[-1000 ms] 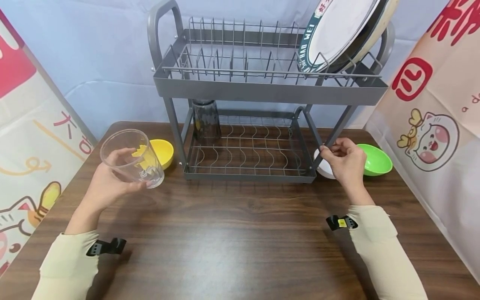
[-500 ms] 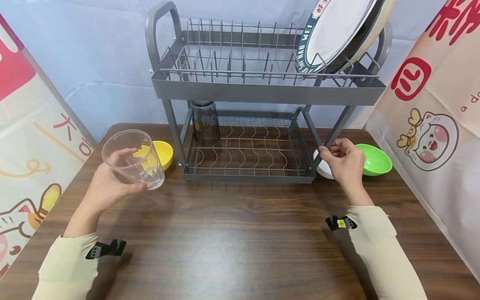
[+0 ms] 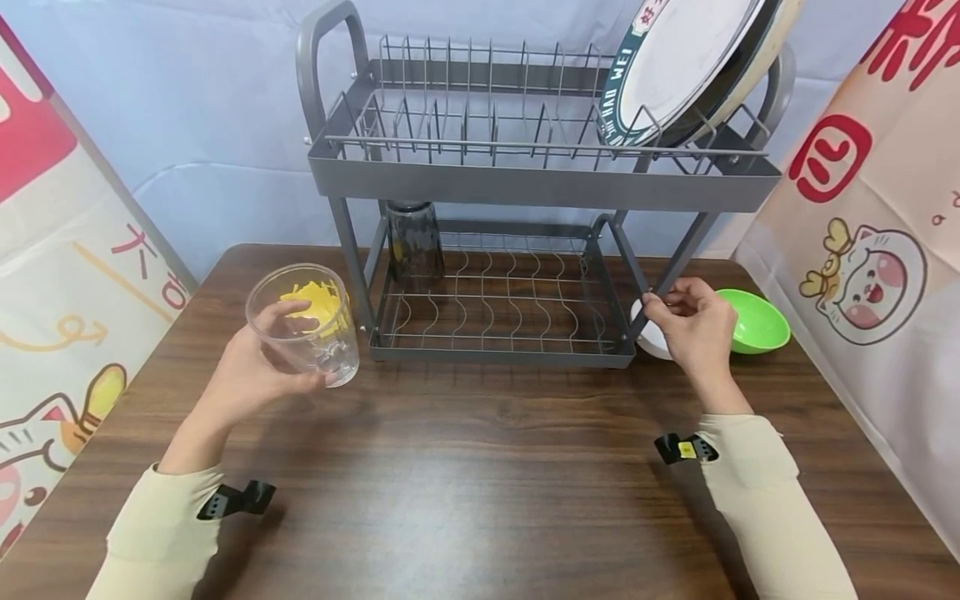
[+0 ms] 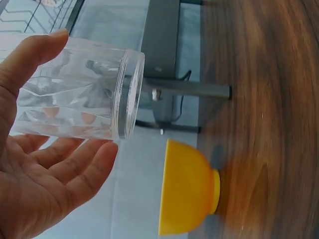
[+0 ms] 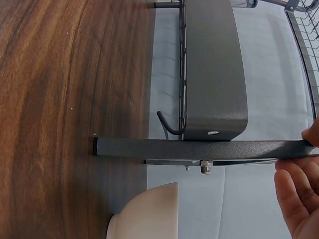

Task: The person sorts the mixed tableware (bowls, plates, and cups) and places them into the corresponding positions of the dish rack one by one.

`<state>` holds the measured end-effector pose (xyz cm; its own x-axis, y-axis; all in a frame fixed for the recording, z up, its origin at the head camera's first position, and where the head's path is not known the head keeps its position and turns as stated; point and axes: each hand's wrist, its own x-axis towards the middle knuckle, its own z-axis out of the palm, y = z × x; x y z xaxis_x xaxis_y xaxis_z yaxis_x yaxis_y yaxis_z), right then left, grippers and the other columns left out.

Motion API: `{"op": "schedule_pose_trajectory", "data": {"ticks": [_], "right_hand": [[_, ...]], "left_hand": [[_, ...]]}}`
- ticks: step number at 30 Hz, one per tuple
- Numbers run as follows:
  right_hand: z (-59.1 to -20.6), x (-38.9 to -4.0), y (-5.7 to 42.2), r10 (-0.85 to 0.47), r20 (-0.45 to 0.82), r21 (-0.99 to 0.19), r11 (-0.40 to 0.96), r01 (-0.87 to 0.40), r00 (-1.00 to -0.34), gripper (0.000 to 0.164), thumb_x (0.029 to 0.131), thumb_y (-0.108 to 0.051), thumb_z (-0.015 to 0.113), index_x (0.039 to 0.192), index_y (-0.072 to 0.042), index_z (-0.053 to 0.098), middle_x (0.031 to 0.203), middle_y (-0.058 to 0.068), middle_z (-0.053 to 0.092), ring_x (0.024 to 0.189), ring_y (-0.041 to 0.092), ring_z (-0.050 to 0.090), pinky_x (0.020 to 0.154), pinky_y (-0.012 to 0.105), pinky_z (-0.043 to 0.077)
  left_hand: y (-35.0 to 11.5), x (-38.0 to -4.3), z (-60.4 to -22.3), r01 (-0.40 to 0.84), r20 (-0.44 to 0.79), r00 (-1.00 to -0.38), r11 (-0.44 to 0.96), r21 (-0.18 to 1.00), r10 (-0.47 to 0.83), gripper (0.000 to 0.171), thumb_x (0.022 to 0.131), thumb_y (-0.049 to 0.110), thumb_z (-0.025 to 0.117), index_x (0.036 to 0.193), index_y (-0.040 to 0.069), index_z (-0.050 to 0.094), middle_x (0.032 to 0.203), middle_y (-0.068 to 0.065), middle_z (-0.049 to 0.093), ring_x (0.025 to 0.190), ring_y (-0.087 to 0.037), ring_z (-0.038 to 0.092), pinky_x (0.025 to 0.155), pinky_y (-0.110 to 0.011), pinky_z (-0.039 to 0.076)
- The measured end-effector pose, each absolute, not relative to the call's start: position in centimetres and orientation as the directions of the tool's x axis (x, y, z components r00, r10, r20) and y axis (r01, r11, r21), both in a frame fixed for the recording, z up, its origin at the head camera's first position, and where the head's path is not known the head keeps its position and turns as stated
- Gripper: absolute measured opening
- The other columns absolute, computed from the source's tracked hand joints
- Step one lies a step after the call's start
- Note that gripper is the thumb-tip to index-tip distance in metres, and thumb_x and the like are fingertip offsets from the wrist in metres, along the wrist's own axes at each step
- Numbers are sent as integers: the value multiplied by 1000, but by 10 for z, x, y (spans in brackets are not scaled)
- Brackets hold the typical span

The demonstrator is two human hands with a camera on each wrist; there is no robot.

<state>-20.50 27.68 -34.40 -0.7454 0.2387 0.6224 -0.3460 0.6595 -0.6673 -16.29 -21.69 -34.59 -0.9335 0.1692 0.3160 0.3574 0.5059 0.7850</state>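
"HAO WEI" on plate point(image 3: 678, 62), red curtain characters point(image 3: 838, 159)

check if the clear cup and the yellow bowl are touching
Apart. The left wrist view shows a plain gap, with pale backdrop visible between the base of the clear cup and the yellow bowl.

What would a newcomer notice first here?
Probably the gray two-tier dish rack on the table, with a green-rimmed plate tilted at its top right. Then the clear cup gripped in the left hand, and the bright green bowl just right of the right hand.

Clear cup point(image 3: 322, 343) now nearer the rack point(image 3: 543, 183)
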Motion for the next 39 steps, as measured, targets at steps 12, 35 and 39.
{"op": "schedule_pose_trajectory", "data": {"ticks": [12,35,39], "right_hand": [[-344,-204,276,240,617,-676,650,-348,-749,14,76,-2,71,83,7,62,68,-11,61,58,-8,55,59,9,44],[-344,-204,276,250,626,-673,652,-349,-739,14,76,-2,71,83,7,62,68,-16,59,58,-10,54,58,9,43],[-345,-205,276,246,631,-668,655,-353,-736,14,75,-1,71,83,7,63,68,-17,59,58,-11,54,58,9,43]], "left_hand": [[-202,-159,-345,423,359,-906,488,764,223,89,56,1,87,132,14,43,112,-12,61,87,-9,59,69,-24,45],[-168,-158,-339,544,452,-838,420,726,305,81,51,11,91,120,13,49,99,4,59,91,-12,53,73,-29,45],[-164,-158,-339,549,449,-834,419,723,320,80,52,13,91,120,15,49,101,5,59,92,-13,52,73,-35,43]]}}
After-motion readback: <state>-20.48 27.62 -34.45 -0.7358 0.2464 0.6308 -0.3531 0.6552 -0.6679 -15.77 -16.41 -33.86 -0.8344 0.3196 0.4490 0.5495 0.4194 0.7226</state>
